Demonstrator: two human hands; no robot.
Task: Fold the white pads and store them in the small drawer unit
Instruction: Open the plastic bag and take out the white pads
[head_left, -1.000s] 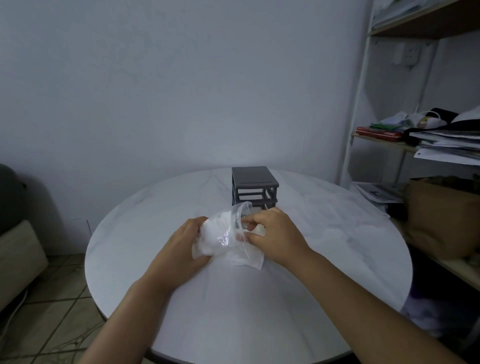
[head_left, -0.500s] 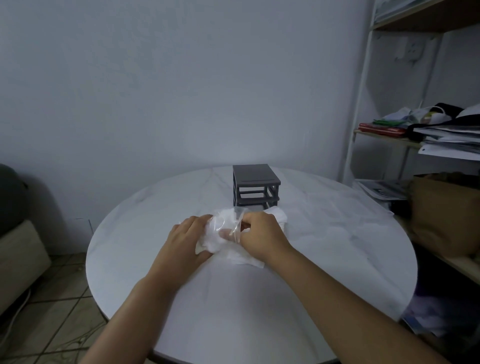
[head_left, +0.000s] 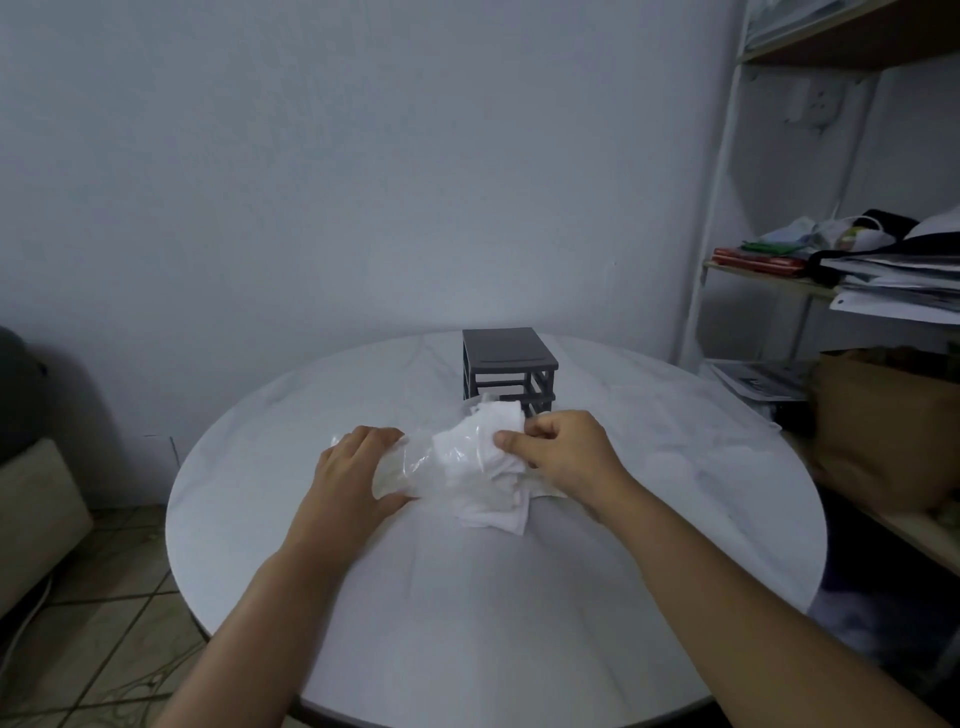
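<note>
Now, starting at the left edge: a beige cushioned seat (head_left: 36, 514) sits low by the tiled floor, well apart from the action. Moving in, the left hand (head_left: 353, 475) lies on the round white table (head_left: 675, 519), its grip closed on the end of a clear plastic bag (head_left: 405, 465) and pinning it down. A second ago that bag was bunched up high between both hands; it is now stretched out sideways and lower, and the white pads (head_left: 493, 478) are coming out of its mouth. That is the change that matters: the pads are leaving their wrapper, so folding can begin soon.

Centre stage, the pads form a crumpled white heap on the table, partly inside the bag, partly spilled toward the near side. How many there are, I cannot tell. Just behind them stands the small drawer unit (head_left: 506, 366), a dark grey frame whose slots look open and empty; no drawer shows in it.

On to the right hand (head_left: 566, 457): thumb and forefinger are pinched on the top edge of the white cloth, pulling it away from the bag. My read is that unpacking is nearly done, while nothing is folded or stored yet. Next comes freeing a single pad and laying it flat.

Far right, a shelf rack (head_left: 779, 270) holds stacked papers, and a brown paper bag (head_left: 883, 431) sits below.
</note>
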